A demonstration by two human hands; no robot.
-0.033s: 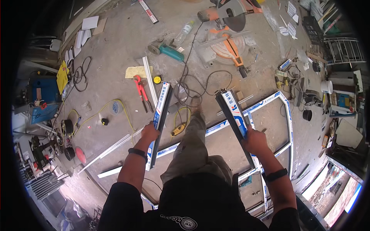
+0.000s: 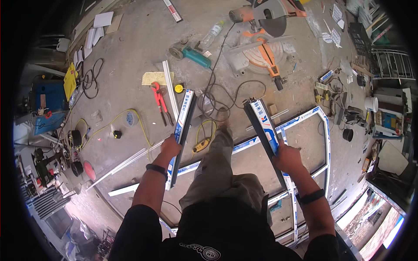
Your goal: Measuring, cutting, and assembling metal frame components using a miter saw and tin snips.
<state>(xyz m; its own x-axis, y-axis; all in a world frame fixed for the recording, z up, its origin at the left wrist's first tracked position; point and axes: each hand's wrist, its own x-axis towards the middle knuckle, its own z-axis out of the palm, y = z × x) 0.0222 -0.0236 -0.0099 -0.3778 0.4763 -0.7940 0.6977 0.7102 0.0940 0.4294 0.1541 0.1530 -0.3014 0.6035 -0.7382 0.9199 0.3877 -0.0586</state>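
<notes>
My left hand (image 2: 170, 148) is closed around a profile bar (image 2: 186, 109), black on one side, with white and blue printed film on its face. A similar black bar with film, the second profile bar (image 2: 263, 116), is gripped in my right hand (image 2: 288, 158). Both bars are held apart, one on each side of my legs, far ends leaning slightly inward at left and outward at right. Beneath them lies a large frame (image 2: 246, 145) of film-wrapped profiles with crossbars. My body and legs hide part of it.
Ahead on the floor are an orange mitre saw (image 2: 266, 56), a teal angle grinder (image 2: 196, 57), a plastic bottle (image 2: 213, 34) and a dark cable (image 2: 211, 78). Red-handled pliers (image 2: 159, 98) and a yellow tape measure (image 2: 179, 88) lie near the left bar. Thin white strips (image 2: 124, 165) lie at left.
The view has shifted slightly, so the floor things sit a little differently in it. Both hands keep their hold on the bars, with hardly any movement.
</notes>
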